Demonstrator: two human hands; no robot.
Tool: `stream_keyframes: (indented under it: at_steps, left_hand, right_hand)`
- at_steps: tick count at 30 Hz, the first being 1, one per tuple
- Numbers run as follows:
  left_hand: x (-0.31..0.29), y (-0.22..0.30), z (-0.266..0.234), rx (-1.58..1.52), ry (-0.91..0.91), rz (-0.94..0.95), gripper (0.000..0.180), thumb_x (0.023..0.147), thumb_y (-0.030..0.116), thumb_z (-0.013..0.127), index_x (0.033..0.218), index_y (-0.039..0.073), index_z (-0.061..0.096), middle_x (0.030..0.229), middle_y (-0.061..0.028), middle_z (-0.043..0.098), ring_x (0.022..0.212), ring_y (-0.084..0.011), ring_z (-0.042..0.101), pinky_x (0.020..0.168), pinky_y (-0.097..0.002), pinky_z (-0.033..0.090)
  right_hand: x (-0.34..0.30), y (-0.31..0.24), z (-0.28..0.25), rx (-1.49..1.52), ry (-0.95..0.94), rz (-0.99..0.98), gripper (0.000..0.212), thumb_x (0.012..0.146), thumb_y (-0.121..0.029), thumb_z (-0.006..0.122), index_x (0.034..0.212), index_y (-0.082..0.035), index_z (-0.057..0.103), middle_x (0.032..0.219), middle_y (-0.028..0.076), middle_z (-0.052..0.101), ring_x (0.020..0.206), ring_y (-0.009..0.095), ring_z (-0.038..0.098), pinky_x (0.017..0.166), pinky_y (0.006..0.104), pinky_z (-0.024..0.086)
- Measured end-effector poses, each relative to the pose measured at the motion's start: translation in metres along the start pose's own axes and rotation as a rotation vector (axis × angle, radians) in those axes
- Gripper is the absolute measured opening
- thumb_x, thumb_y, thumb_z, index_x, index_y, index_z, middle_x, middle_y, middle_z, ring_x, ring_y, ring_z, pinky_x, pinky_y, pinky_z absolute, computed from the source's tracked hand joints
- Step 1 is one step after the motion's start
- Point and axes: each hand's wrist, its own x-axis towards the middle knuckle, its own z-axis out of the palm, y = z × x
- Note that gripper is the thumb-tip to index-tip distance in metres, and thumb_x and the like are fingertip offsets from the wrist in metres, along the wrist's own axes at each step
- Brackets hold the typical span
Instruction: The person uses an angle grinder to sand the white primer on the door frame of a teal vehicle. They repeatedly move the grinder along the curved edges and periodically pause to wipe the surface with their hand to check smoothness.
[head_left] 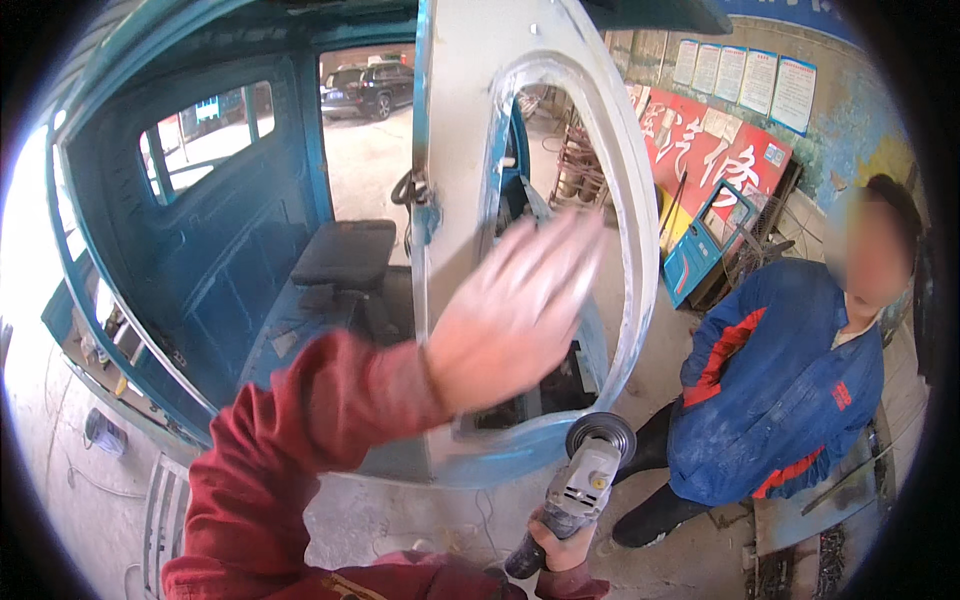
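My left hand is raised in front of the vehicle door, its fingers stretched out and smeared by motion. Nothing is in it, and whether it touches the door cannot be told. The door is part bare grey-white, part blue, with an oval window opening. Low down, my right hand is wrapped round the dark handle of a grey angle grinder. The grinder's round black disc points up, close to the door's lower edge; whether they touch is unclear.
A person in a blue jacket stands close on the right. The blue cab with a dark seat fills the left. A bucket stands on the floor. Against the back wall lean a red sign and a blue door panel.
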Motion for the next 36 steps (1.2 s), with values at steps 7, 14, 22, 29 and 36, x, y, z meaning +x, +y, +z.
stream_keyframes:
  at_steps: [7,14,22,29,36]
  left_hand:
    - [0.068,-0.007,0.037,0.21,0.258,-0.142,0.097,0.069,0.031,0.083,0.146,-0.008,0.038,0.154,-0.0233,0.036,0.143,-0.0375,0.037,0.116,-0.0467,0.032]
    - [0.061,0.014,0.066,0.297,0.261,-0.182,0.093,0.067,0.034,0.082,0.142,-0.008,0.045,0.153,-0.0217,0.04,0.144,-0.0354,0.037,0.117,-0.047,0.031]
    - [0.043,0.03,0.092,0.409,0.287,-0.189,0.075,0.068,0.03,0.077,0.132,-0.003,0.058,0.147,-0.0151,0.051,0.143,-0.0286,0.041,0.111,-0.0431,0.038]
    - [0.017,0.054,0.119,0.327,0.119,-0.189,0.052,0.089,0.021,0.054,0.137,0.002,0.057,0.151,-0.0084,0.049,0.145,-0.0216,0.038,0.118,-0.0371,0.03]
    - [-0.001,0.064,0.142,0.322,0.05,-0.137,0.055,0.091,0.02,0.048,0.143,0.003,0.051,0.158,-0.0061,0.04,0.149,-0.0193,0.032,0.121,-0.0337,0.025]
  right_hand:
    - [-0.005,-0.003,-0.034,0.074,0.006,0.005,0.042,0.068,-0.004,0.084,0.104,0.002,0.063,0.085,0.007,0.069,0.076,0.017,0.068,0.071,0.0328,0.056]
    - [0.026,-0.03,-0.092,0.023,-0.021,0.102,0.031,0.068,-0.002,0.082,0.095,0.0,0.066,0.082,0.007,0.069,0.074,0.017,0.067,0.069,0.0314,0.055]
    - [0.037,0.002,-0.144,-0.124,-0.143,0.139,0.029,0.069,-0.003,0.082,0.093,-0.002,0.067,0.084,0.006,0.068,0.074,0.017,0.067,0.069,0.0321,0.054]
    - [0.022,0.025,-0.161,-0.197,-0.137,0.166,0.053,0.07,-0.005,0.082,0.114,0.002,0.054,0.082,0.011,0.067,0.071,0.023,0.067,0.066,0.0353,0.055]
    - [0.005,0.004,-0.144,-0.263,-0.023,0.219,0.029,0.069,-0.005,0.085,0.092,-0.001,0.068,0.082,0.007,0.07,0.074,0.018,0.068,0.069,0.0341,0.056]
